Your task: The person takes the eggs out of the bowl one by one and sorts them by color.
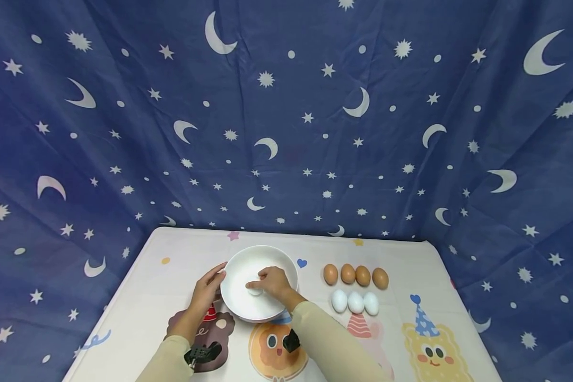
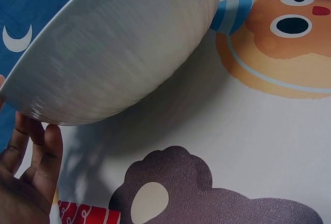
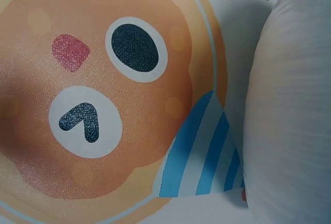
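Note:
A large white bowl [image 1: 239, 307] stands on the table, its ribbed outer wall filling much of the left wrist view. My left hand [image 1: 207, 289] is at the bowl's left side. In the left wrist view its fingers [image 2: 51, 146] touch the outer wall just under the rim. Reaching over the near right rim, my right hand [image 1: 274, 281] is inside the bowl. It holds a white egg [image 1: 255, 291] low in the bowl, partly hidden under thumb and fingers. The right wrist view shows the bowl's outside [image 3: 289, 105] but not the right hand's grip.
Several brown eggs [image 1: 348, 274] form a row right of the bowl. Three white eggs [image 1: 356, 302] lie in front of them. A cartoon-printed cloth [image 1: 172, 254] covers the table. Behind hangs a dark blue curtain [image 1: 296, 132] with moons and stars.

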`<action>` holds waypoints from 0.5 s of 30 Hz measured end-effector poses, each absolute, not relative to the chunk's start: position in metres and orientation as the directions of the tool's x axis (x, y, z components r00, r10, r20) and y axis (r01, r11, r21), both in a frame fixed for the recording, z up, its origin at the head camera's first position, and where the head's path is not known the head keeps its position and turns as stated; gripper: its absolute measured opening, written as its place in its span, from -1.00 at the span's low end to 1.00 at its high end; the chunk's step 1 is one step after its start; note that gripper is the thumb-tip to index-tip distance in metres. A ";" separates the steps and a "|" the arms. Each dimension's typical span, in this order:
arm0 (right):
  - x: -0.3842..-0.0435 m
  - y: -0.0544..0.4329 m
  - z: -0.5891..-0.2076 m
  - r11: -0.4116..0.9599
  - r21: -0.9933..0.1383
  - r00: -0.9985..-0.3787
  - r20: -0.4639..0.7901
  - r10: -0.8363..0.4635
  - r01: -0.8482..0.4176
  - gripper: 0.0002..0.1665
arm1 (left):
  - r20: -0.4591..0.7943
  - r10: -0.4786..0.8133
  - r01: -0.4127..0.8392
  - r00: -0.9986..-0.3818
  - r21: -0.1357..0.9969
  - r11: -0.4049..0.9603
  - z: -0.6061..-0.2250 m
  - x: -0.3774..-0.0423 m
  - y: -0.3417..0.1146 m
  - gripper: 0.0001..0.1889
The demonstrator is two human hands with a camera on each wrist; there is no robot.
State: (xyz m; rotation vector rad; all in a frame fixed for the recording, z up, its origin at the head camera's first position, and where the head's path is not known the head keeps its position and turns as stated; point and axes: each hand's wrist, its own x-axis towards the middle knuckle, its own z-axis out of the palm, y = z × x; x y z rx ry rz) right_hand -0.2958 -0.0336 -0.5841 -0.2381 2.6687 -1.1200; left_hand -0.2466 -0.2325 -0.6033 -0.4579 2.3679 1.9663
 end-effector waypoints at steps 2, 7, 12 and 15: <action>-0.296 -0.033 -0.585 0.697 -0.714 -0.955 -0.155 -0.253 -0.069 -0.41 | -0.209 -0.203 -0.242 -0.957 0.957 0.158 -0.604 -0.247 -0.232 -0.47; -0.297 -0.033 -0.587 0.693 -0.717 -0.948 -0.160 -0.275 -0.080 -0.47 | -0.213 -0.201 -0.244 -0.956 0.959 0.144 -0.599 -0.245 -0.230 -0.47; -0.298 -0.034 -0.587 0.683 -0.725 -0.948 -0.149 -0.282 -0.089 -0.50 | -0.226 -0.191 -0.252 -0.955 0.959 0.126 -0.596 -0.245 -0.231 -0.48; -0.297 -0.034 -0.586 0.680 -0.728 -0.947 -0.149 -0.285 -0.090 -0.50 | -0.219 -0.194 -0.247 -0.956 0.959 0.136 -0.601 -0.245 -0.233 -0.46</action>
